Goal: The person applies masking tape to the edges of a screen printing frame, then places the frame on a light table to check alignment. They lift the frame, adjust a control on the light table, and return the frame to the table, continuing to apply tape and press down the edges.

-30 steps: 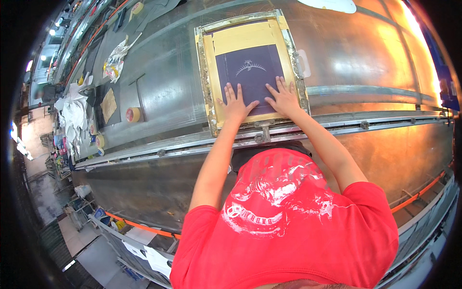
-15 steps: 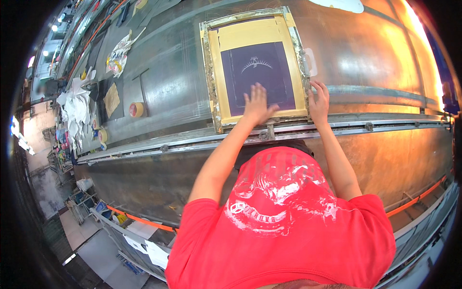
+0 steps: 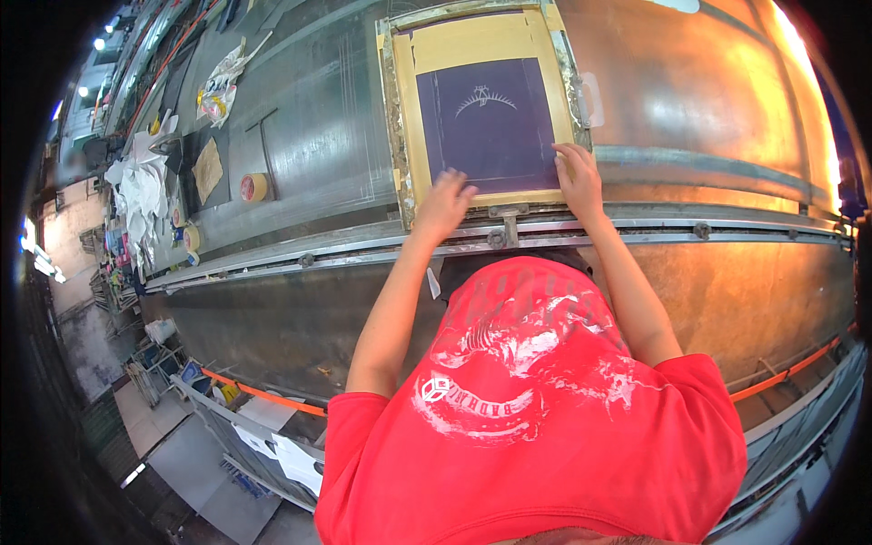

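A silk-screen printing frame [image 3: 392, 109] lies on the long table, its worn edges stained. Inside, yellow tape [image 3: 468, 45] borders a dark purple mesh [image 3: 490, 118] with a pale spiked arc design. My left hand [image 3: 442, 207] is over the frame's near left corner, fingers slightly bent and thumb apart, with nothing seen in it. At the near right part of the frame is my right hand [image 3: 581, 186], its fingertips on or just above the tape and mesh edge, fingers parted. A metal bracket [image 3: 510, 225] sits at the frame's near edge, between both hands.
A metal rail [image 3: 345, 255] runs along the table's near edge. On the left lie a tape roll [image 3: 254, 187], a thin bent rod [image 3: 265, 145], brown cardboard [image 3: 207, 171] and crumpled white paper [image 3: 139, 200]. Orange light reflects off the tabletop [image 3: 672, 100] to the right.
My left hand has moved off the mesh, left and nearer, to the frame's corner. My right hand has shifted from the frame's outer right edge inward. The view has tilted slightly.
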`<move>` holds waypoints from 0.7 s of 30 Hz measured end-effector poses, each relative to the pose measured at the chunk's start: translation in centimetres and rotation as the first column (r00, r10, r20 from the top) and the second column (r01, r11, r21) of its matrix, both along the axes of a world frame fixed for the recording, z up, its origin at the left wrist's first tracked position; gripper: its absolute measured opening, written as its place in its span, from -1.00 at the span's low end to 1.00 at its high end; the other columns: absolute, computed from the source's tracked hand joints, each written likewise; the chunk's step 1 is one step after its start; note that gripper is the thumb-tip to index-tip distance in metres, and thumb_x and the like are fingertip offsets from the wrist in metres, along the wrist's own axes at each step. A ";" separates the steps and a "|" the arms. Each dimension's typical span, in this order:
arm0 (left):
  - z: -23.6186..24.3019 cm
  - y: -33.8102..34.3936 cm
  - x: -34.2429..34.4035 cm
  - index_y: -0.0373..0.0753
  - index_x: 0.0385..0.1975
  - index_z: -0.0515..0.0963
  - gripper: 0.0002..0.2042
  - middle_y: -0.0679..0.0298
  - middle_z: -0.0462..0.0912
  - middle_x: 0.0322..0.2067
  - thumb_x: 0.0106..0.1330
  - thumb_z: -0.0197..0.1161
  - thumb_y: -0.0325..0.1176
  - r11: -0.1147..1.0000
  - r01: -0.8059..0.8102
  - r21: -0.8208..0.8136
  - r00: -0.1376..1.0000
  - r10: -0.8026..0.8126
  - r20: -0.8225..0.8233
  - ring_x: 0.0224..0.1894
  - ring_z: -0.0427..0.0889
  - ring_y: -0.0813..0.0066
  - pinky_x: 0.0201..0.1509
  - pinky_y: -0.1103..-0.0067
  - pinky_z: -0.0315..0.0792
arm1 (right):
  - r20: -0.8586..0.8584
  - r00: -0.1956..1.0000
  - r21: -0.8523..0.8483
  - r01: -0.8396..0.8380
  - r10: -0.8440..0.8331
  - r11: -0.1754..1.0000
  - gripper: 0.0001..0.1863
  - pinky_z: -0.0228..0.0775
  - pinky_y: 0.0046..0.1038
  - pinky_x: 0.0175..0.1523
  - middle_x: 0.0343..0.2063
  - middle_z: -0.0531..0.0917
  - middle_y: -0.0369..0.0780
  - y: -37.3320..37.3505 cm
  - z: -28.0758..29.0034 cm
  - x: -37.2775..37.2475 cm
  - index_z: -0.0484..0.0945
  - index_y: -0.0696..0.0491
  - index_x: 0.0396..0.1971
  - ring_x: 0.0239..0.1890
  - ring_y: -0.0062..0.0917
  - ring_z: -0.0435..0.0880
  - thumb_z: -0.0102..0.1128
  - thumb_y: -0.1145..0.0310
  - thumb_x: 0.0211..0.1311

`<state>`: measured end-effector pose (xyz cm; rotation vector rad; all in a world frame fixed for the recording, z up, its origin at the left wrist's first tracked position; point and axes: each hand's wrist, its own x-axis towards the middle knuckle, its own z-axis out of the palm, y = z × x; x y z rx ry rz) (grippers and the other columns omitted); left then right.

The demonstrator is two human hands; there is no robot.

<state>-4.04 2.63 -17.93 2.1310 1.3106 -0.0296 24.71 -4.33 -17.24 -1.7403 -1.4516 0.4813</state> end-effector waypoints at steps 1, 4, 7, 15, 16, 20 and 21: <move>-0.7 1.1 -1.2 -0.25 0.33 0.30 -0.47 0.03 0.26 0.38 0.45 0.02 -0.11 0.989 -0.001 0.145 0.999 0.006 -0.036 0.43 0.21 0.08 0.46 -0.01 0.01 | 0.016 0.999 -0.033 -0.042 0.043 0.999 -0.68 0.36 -0.28 0.19 0.01 0.57 -0.10 0.6 0.0 0.1 0.56 0.05 0.03 0.12 -0.19 0.51 0.16 0.42 0.28; -1.4 3.6 -0.9 -0.16 0.35 0.28 -0.47 0.06 0.21 0.40 0.37 0.08 -0.26 0.935 0.123 0.332 0.970 -0.042 -0.241 0.46 0.16 0.13 0.46 -0.10 -0.07 | 0.189 0.961 -0.090 -0.189 0.203 0.978 -0.63 0.37 -0.29 0.23 0.14 0.50 -0.11 3.2 -1.6 1.3 0.53 0.01 0.10 0.19 -0.19 0.46 0.13 0.37 0.29; -1.2 5.3 0.5 -0.07 0.37 0.28 -0.44 0.08 0.19 0.41 0.31 0.06 -0.37 0.901 0.239 0.362 0.924 -0.097 -0.370 0.47 0.15 0.16 0.46 -0.15 -0.12 | 0.363 0.876 -0.216 -0.251 0.316 0.944 -0.60 0.29 -0.28 0.32 0.23 0.43 -0.14 5.8 -2.2 1.8 0.51 -0.04 0.16 0.27 -0.22 0.39 0.10 0.30 0.33; -0.7 7.3 1.1 0.08 0.35 0.31 -0.41 0.09 0.27 0.36 0.25 0.09 -0.43 0.950 0.160 0.269 0.918 -0.043 -0.395 0.35 0.35 0.16 0.47 -0.12 -0.10 | 0.587 0.637 -0.429 -0.279 0.499 0.859 -0.58 0.00 -0.07 0.48 0.27 0.38 -0.17 7.0 -1.5 2.8 0.51 -0.12 0.19 0.38 -0.23 0.25 0.04 0.14 0.39; -1.2 7.3 0.9 0.08 0.34 0.33 -0.41 0.09 0.28 0.35 0.25 0.10 -0.43 0.931 0.175 0.321 0.912 -0.030 -0.409 0.33 0.37 0.15 0.47 -0.11 -0.09 | 0.582 0.645 -0.444 -0.258 0.495 0.858 -0.57 -0.03 -0.04 0.48 0.27 0.38 -0.18 6.9 -1.4 2.7 0.52 -0.12 0.19 0.39 -0.23 0.23 0.03 0.12 0.39; -0.9 9.0 1.7 0.13 0.30 0.37 -0.44 0.11 0.32 0.33 0.25 0.07 -0.44 0.937 0.068 0.342 0.938 0.057 -0.342 0.32 0.39 0.12 0.44 -0.09 0.00 | 0.556 0.674 -0.497 -0.200 0.487 0.845 -0.53 -0.11 0.01 0.50 0.31 0.33 -0.16 8.0 -0.3 1.8 0.49 -0.15 0.23 0.44 -0.21 0.14 0.01 0.04 0.39; -0.8 9.2 1.9 0.09 0.29 0.38 -0.45 0.09 0.33 0.31 0.24 0.10 -0.43 0.940 0.076 0.332 0.935 0.048 -0.352 0.29 0.41 0.11 0.44 -0.10 0.01 | 0.548 0.681 -0.507 -0.192 0.486 0.840 -0.51 -0.12 0.01 0.50 0.33 0.31 -0.16 8.7 0.1 1.5 0.47 -0.16 0.25 0.46 -0.20 0.11 0.01 0.02 0.38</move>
